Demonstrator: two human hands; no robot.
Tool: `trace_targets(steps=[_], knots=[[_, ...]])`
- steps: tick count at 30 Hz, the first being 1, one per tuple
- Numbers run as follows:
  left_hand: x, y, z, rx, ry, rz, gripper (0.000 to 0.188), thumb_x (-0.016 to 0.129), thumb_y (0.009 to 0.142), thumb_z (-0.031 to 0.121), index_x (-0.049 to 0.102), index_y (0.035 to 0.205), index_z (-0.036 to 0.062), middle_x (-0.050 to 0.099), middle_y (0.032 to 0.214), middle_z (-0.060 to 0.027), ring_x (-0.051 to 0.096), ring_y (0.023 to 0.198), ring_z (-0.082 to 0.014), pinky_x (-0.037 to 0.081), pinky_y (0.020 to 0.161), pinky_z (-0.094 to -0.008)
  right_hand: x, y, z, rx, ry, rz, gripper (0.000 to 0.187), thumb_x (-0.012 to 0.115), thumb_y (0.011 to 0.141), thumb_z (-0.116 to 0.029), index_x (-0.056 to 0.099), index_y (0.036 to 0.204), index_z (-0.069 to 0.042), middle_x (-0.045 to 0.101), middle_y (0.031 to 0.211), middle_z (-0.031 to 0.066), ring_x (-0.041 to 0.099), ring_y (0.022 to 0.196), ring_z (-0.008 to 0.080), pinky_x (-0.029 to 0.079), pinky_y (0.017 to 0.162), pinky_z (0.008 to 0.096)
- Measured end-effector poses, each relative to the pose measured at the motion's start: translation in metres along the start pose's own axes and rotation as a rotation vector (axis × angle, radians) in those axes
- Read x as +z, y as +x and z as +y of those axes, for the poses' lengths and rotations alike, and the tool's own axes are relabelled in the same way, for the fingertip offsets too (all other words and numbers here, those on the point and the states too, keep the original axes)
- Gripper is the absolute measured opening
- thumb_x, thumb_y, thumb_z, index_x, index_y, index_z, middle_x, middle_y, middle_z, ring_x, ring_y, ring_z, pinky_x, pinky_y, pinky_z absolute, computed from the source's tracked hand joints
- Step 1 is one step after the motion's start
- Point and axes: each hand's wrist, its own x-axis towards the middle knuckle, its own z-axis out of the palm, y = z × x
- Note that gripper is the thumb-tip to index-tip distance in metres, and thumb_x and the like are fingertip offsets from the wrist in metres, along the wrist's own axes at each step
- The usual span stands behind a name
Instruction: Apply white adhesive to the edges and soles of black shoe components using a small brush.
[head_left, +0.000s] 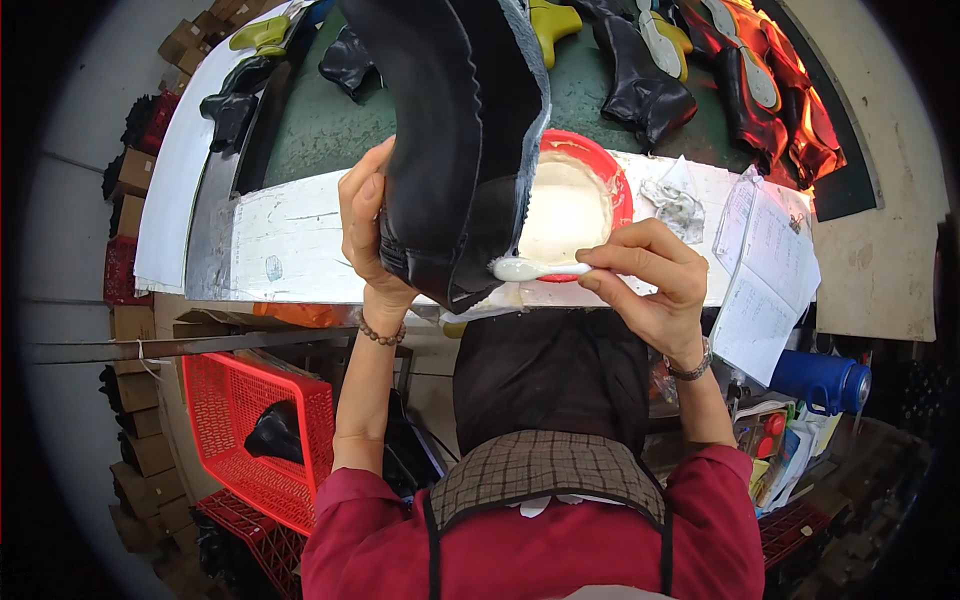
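My left hand (365, 215) grips a tall black boot upper (430, 150) from its left side, holding it raised above the bench edge. The boot's right border shows a greyish, rough lining edge. Between the thumb and fingers of my right hand (655, 280) is a small white brush (535, 269), pinched by its handle. Its head, coated in something white, touches or nearly touches the boot's lower right edge. Just behind the brush stands a red bowl (622, 190) holding a cream-coloured paste (568, 210). The boot hides part of the bowl's left side.
Black boot uppers (645, 105) and yellow lasts (552, 28) lie on the green mat (310, 135). An orange glow lights boots at far right. A crumpled cloth (678, 205), written papers (765, 275) and a blue flask (820, 382) sit rightward. A red crate (225, 415) stands lower left.
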Motion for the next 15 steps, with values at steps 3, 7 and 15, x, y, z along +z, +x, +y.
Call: trace_targets(steps=[3, 7, 15], knots=[[0.000, 0.006, -0.003, 0.096, 0.034, 0.023, 0.067, 0.079, 0.086, 0.011, 0.045, 0.143, 0.0167, 0.058, 0.137, -0.0204, 0.060, 0.122, -0.0347, 0.052, 0.100, -0.0429, 0.005, -0.001, -0.011, 0.048, 0.052, -0.012, 0.022, 0.084, 0.076, -0.002, 0.079, 0.098, -0.004, 0.066, 0.084, 0.0050, 0.062, 0.068, 0.0116, 0.048, 0.057, 0.0248], [-0.002, 0.014, -0.006, 0.245, 0.104, 0.035, 0.067, 0.078, 0.086, 0.010, 0.046, 0.143, 0.0173, 0.058, 0.137, -0.0191, 0.059, 0.122, -0.0350, 0.051, 0.100, -0.0432, 0.012, -0.003, -0.021, 0.138, 0.180, -0.036, 0.020, 0.082, 0.080, -0.001, 0.079, 0.099, -0.003, 0.066, 0.083, 0.0039, 0.062, 0.068, 0.0096, 0.047, 0.057, 0.0237], [-0.074, -0.015, -0.002, -0.369, -0.001, -0.066, 0.100, 0.070, 0.074, -0.015, 0.022, 0.160, 0.0042, 0.059, 0.137, -0.0129, 0.060, 0.116, -0.0196, 0.053, 0.096, -0.0324, 0.005, 0.011, 0.056, 0.216, -0.463, -0.013, 0.010, 0.077, 0.084, -0.015, 0.077, 0.089, -0.006, 0.069, 0.083, 0.0061, 0.067, 0.069, 0.0216, 0.050, 0.060, 0.0333]])
